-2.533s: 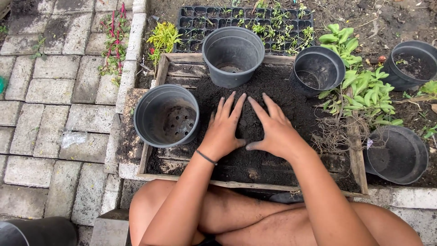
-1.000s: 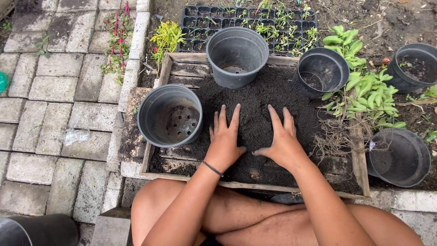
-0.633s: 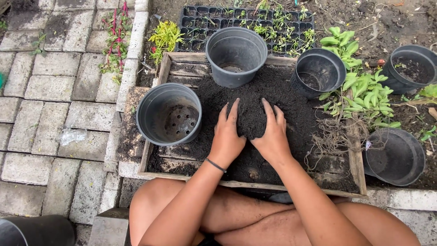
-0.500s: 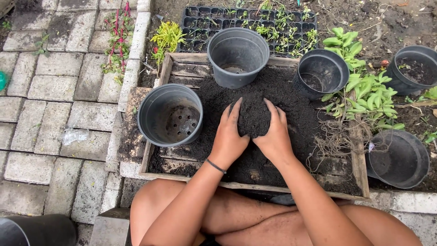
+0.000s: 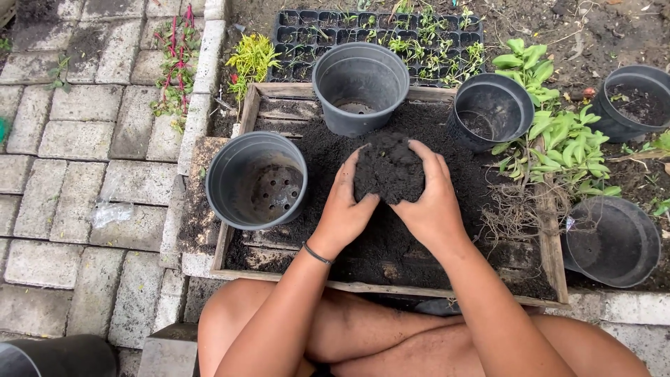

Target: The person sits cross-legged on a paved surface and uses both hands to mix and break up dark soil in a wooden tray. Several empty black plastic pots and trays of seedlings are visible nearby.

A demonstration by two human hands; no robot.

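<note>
The person sits cross-legged at the near edge of a shallow wooden tray [image 5: 246,105] that lies on the ground and holds a bed of dark soil [image 5: 447,174], so the bare knees tuck right under its front rail and both arms reach the pile without stretching. The left hand [image 5: 343,207] and the right hand [image 5: 433,202] are cupped toward each other, thumbs nearly meeting underneath and fingers curled up the sides, clasping a heaped clump of soil [image 5: 388,167] between them; two hands pressed together like this hold loose earth that one palm would spill. The clump sits lifted just above the bed, roughly over the tray's middle. A thin dark band rings the left wrist. Just left of the hands, an empty grey pot with drainage holes [image 5: 257,180] stands on the tray's left rail, mouth up and within easy reach. Farther back, a second grey pot [image 5: 359,85] rests on the far end of the tray, and a black pot [image 5: 493,110] sits at its far right corner beside leafy green plants [image 5: 565,143] with bare roots trailing over the right rail. Beyond the tray lies a black seedling tray [image 5: 307,24] with small sprouts.
</note>
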